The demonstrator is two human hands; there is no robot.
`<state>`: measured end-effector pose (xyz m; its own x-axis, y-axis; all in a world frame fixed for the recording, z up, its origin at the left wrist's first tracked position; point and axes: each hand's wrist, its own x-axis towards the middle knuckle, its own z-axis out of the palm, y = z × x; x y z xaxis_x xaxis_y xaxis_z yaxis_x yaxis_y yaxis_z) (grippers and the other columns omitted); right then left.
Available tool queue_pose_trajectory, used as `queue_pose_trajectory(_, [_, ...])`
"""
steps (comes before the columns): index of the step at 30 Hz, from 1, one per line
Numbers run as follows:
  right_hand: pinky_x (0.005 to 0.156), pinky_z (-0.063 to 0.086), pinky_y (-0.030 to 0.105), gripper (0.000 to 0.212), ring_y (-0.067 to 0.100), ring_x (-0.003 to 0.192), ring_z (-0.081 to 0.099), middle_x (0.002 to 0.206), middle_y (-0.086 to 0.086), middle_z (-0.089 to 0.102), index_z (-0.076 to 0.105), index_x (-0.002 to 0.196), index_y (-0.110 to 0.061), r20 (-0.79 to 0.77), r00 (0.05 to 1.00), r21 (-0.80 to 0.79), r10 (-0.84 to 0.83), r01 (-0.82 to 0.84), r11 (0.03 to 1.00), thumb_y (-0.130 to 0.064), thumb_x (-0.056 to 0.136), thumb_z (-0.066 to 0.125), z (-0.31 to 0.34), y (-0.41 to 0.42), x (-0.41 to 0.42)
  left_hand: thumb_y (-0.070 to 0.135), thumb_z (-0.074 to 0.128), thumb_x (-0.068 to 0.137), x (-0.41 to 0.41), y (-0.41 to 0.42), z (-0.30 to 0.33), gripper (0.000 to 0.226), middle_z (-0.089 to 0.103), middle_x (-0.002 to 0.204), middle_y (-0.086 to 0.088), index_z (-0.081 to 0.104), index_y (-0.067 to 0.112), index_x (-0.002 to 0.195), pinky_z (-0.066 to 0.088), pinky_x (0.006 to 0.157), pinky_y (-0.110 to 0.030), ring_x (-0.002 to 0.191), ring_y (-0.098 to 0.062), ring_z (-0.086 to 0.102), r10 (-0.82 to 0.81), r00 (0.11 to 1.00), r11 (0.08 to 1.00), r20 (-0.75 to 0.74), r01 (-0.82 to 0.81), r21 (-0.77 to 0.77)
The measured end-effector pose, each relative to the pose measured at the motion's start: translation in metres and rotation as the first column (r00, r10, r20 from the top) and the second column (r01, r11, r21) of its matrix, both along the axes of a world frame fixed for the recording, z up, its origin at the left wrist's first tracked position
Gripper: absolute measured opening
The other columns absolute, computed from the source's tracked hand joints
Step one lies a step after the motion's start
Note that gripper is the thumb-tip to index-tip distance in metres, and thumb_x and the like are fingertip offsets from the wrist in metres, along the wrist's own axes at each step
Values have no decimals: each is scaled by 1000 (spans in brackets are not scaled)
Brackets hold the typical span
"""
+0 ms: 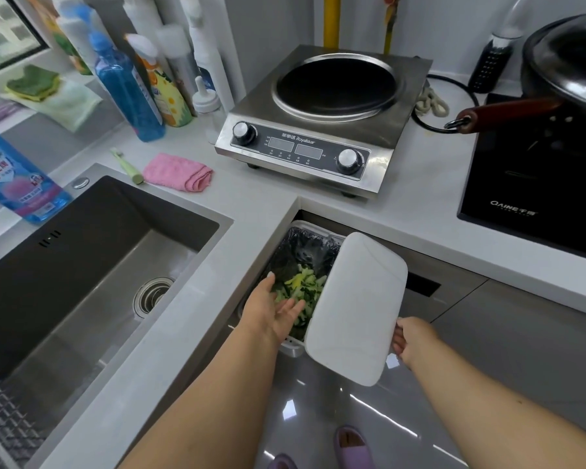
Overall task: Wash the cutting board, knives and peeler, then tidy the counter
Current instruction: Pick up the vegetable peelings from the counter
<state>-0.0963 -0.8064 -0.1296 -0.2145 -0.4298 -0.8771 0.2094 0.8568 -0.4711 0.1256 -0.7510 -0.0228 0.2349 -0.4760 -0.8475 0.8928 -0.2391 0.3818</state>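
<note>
A white cutting board point(357, 308) is held tilted on edge over a small bin point(293, 348) lined with a black bag, below the counter's corner. My right hand point(411, 340) grips the board's near right edge. My left hand point(273, 308) hovers open over the bin, fingers straight, beside the board's left face. Green and yellow vegetable scraps point(301, 287) lie in the bin. No knife or peeler is in view.
A steel sink point(92, 265) lies to the left with a drain rack at its near corner. On the counter point(261, 204) are a pink cloth point(178, 172), a green brush point(127, 166), several detergent bottles point(126, 89), an induction cooker point(322, 120) and a black hob point(542, 177) with a wok point(572, 59).
</note>
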Motion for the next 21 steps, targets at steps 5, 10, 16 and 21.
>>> queue_pose_trajectory(5, [55,38,25,25,14,60,51,58,2,61,54,73,-11,11,1000,-15,19,-18,1000,-6,96,44,7,0,4,35,55,95,-2,2,6,68,32,150,-21,28,7,150,26,115,-47,141,-33,31,-89,994,995,66,87,39])
queue_pose_trajectory(10, [60,40,24,23,13,56,56,39,-6,59,57,74,-11,59,996,-65,67,-64,996,-10,96,49,16,1,23,21,55,94,-2,5,18,41,60,103,3,52,11,134,45,94,-35,96,-15,58,-190,878,982,439,172,81])
queue_pose_trajectory(16, [55,34,22,26,11,55,40,55,-1,57,57,70,-11,104,982,-95,160,-150,984,-12,96,53,29,0,54,7,48,94,2,13,34,26,67,107,-10,61,7,115,54,93,-37,100,-21,66,-89,909,994,407,110,-29])
queue_pose_trajectory(21, [41,37,16,25,5,37,44,37,-8,53,58,67,-11,75,975,-129,210,-199,971,-14,92,62,36,-3,79,8,44,96,13,19,35,29,70,105,-13,62,4,119,58,85,-37,95,-24,69,-108,905,993,412,119,-2])
